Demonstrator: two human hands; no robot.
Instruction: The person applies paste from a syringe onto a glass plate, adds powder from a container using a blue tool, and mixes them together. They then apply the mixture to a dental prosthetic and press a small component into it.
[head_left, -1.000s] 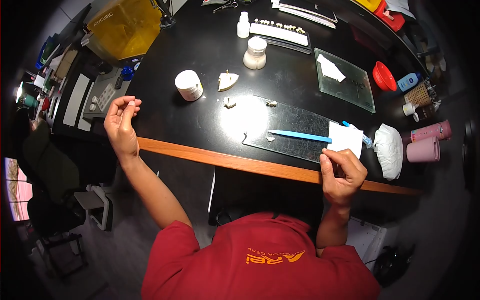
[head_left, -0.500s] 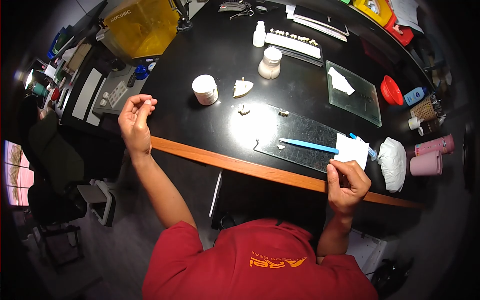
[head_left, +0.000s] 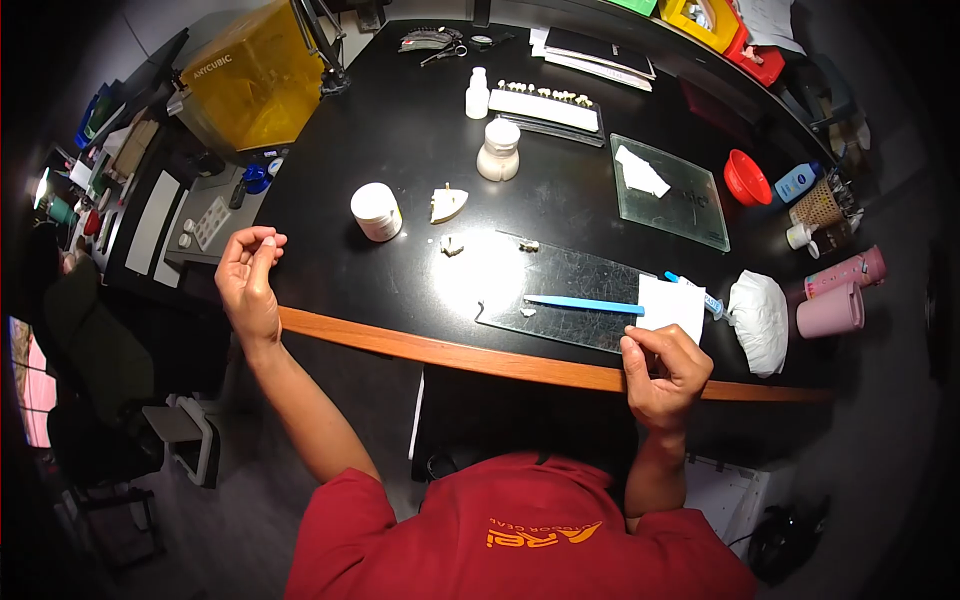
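My left hand (head_left: 250, 288) is raised beside the desk's left edge, fingers curled and thumb meeting the index finger, with nothing visible in it. My right hand (head_left: 665, 372) hovers at the front edge, thumb and index tips together, nothing visible between them. Just beyond it lie a white paper pad (head_left: 670, 307) and a glass slab (head_left: 575, 270). A blue stick-like tool (head_left: 585, 304) lies across the slab, its right end at the pad. Small pale pieces, a lower one (head_left: 528, 313) and an upper one (head_left: 528, 246), rest on the slab. A white-lidded jar (head_left: 376, 212) is nearest my left hand.
Toward the middle stand a dental-looking plaster model (head_left: 448, 205), a small broken piece (head_left: 452, 245) and a second jar (head_left: 498, 150). To the right are another glass plate (head_left: 690, 215), a red bowl (head_left: 746, 177), a white bag (head_left: 757, 322) and a pink cup (head_left: 830, 312).
The whole view has shifted, so the desk and its objects appear farther left and lower. Both hands keep nearly the same pose, and nothing on the desk has visibly been moved.
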